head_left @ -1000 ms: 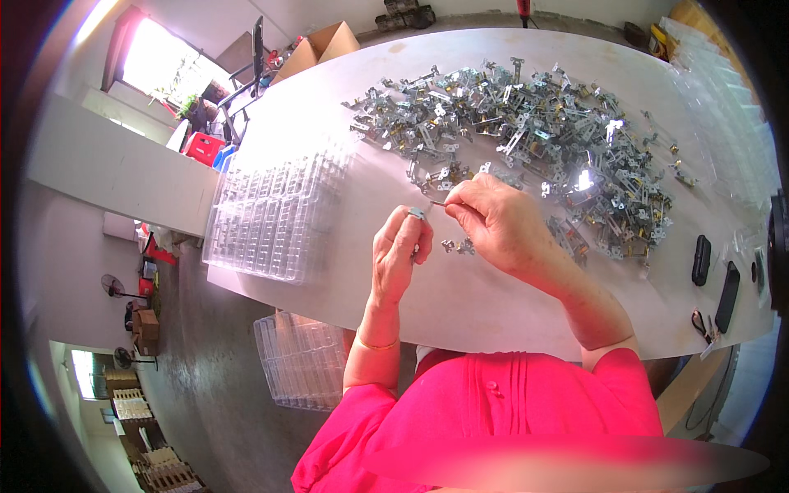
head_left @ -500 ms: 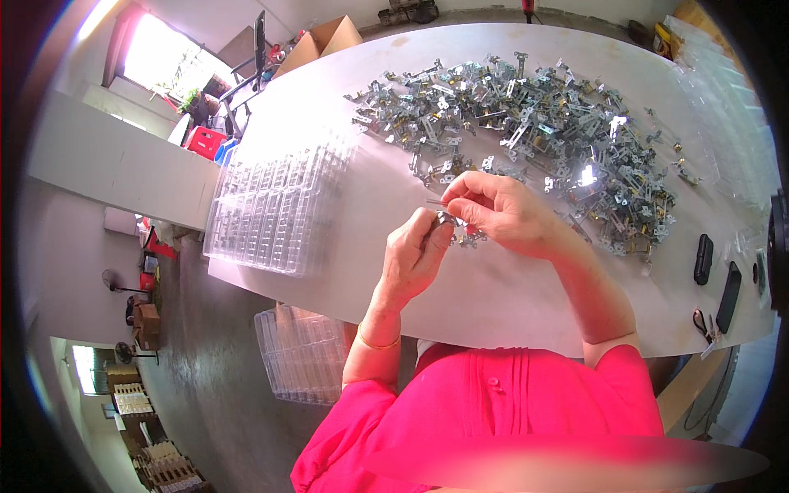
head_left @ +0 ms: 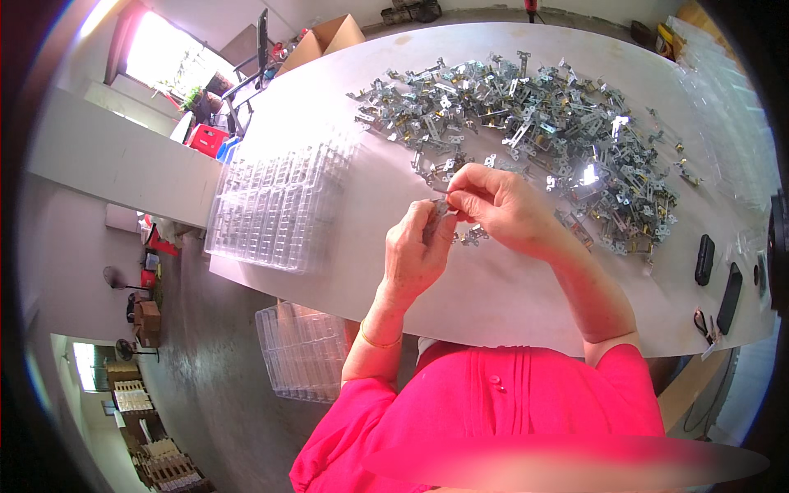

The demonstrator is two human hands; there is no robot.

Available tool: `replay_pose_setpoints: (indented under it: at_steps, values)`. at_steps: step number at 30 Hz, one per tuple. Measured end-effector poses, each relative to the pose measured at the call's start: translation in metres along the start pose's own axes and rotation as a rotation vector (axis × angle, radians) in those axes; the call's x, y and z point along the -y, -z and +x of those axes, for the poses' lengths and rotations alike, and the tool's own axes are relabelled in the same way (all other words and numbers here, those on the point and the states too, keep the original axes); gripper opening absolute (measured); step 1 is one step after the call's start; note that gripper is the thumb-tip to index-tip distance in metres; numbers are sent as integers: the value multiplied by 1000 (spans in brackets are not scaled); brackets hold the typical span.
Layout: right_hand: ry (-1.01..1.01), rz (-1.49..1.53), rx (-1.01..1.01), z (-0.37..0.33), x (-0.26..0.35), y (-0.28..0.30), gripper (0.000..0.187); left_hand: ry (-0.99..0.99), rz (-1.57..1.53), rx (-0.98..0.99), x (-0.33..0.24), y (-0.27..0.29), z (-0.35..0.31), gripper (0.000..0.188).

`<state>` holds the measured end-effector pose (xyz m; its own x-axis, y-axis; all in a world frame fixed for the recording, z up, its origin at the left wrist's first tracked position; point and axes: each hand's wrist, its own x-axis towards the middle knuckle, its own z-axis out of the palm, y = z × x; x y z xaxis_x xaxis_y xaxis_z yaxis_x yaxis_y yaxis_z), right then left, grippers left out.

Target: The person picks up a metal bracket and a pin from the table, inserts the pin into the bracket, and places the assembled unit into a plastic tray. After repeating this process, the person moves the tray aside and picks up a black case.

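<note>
Both hands are meeting over the near middle of the white table (head_left: 509,304) in the head view. Left hand (head_left: 415,255) is rising from the lower edge, fingers curled and pinching a small metal part (head_left: 441,212) at its fingertips. Right hand (head_left: 501,205) is coming in from the right, thumb and forefinger closing on the same part from the other side; both grips are narrow, the fingertips nearly touching each other. The part is sitting between the two hands, just above the table surface; its exact shape is too small to tell.

A second small metal piece (head_left: 474,237) is lying on the table directly below the right hand, near the left fingertips. Beyond the hands, a broad heap of silvery metal parts (head_left: 526,123) is spreading across the far half of the table, its near edge just beside the right hand's knuckles.

To the left, a stack of clear plastic compartment trays (head_left: 279,205) is resting at the table's left edge, well apart from the hands. Another stack of clear trays (head_left: 304,349) is standing lower down, off the table, beside the left forearm. Two dark oblong objects (head_left: 705,259) (head_left: 729,297) are lying near the table's right edge. The person is wearing a pink top (head_left: 493,411) and a thin bangle (head_left: 380,338) on the left wrist.
</note>
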<state>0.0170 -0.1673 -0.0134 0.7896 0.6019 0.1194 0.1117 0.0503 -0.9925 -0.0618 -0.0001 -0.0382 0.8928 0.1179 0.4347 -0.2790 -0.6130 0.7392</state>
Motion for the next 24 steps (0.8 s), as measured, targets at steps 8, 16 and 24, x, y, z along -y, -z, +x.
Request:
replay_pose_setpoints:
  at_steps: [8, 16, 24]
  values:
    - [10, 109, -68, 6, 2, 11, 9, 174, -427, 314, 6, 22, 7, 24]
    - [106, -336, -249, -5, 15, 5, 8, 281, -442, 106, 10, 10, 3, 20]
    - [248, -613, -177, -10, 11, -3, 8, 127, -163, -29, 16, 0, -3, 15]
